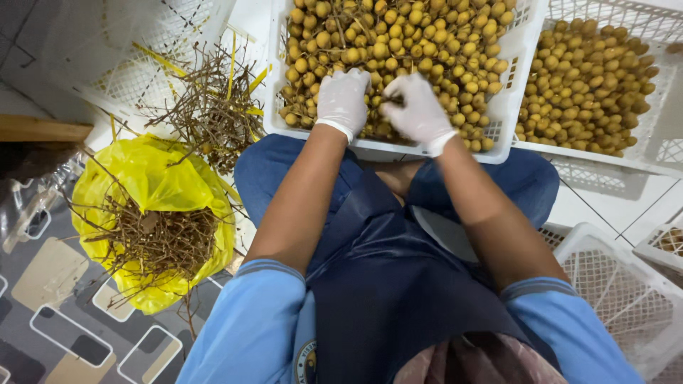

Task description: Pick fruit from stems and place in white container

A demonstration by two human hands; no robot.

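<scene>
Head view, looking down: your left hand point(342, 101) in its white glove lies palm-down on the heap of small round yellow-brown fruit point(398, 50) in the white slotted plastic crate point(506, 107) just past your knees, fingers curled loosely into the pile; whether that grip has closed on a fruit, I cannot tell. Your right hand point(418, 110), also gloved, is clenched around a few fruits and a bit of stem at the crate's near edge, thumb tucked toward the left hand. The fruit is round, so no long axis shows. What sits inside your right fist is hidden. A second crate of fruit point(585, 85) on the right is cut off by the frame.
</scene>
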